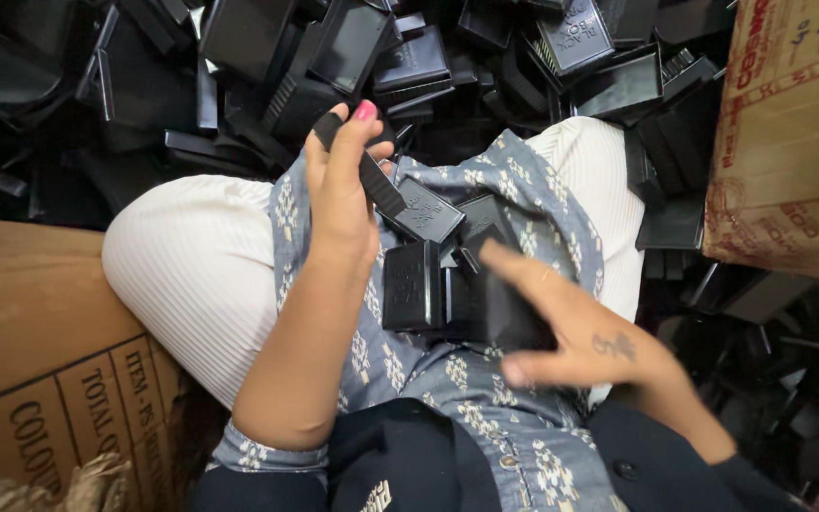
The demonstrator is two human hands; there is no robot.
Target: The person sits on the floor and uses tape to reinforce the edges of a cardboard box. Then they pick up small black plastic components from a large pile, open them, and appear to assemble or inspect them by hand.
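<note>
My left hand [343,180] is raised over my lap and grips a flat black plastic box part [400,199] between thumb and fingers. My right hand [580,332] is lower and to the right, blurred, with its fingers around another black plastic box piece [509,308]. Two more black box pieces [413,284] rest in my lap on the blue patterned cloth [542,218], between the two hands.
A large heap of black plastic box parts [353,57] covers the floor ahead. A brown cardboard carton [40,332] stands at the left, another carton [789,133] at the right. My white-trousered knees [191,265] spread to both sides.
</note>
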